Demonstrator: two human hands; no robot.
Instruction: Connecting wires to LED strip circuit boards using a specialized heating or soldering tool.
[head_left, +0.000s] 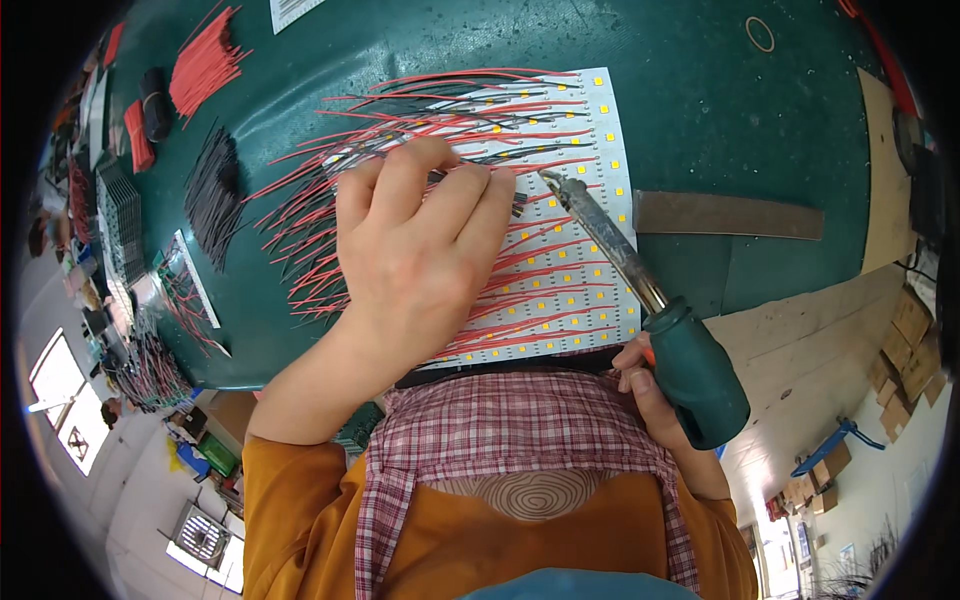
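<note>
A white LED circuit board [608, 125] lies in front of me, with yellow LEDs in rows and many red and black wires fanning off to its left. My left hand [415, 245] is over the board, fingers curled round a small bunch of black wires [519, 205]; its dark ends stick out beside the fingertips. Most of that bunch is hidden under the hand. In my right hand [650, 390], near the board's lower right corner, is a soldering iron [697, 370] with a green handle. Its tip points up and left over the board, close to my left fingertips.
Loose piles of red wires [207, 65] and black wires [213, 195] lie on the green mat [680, 45] at the left. A flat brown strip [730, 215] sits right of the board. A rubber band [760, 35] rests at the far right. Another wired board [195, 280] lies at the left.
</note>
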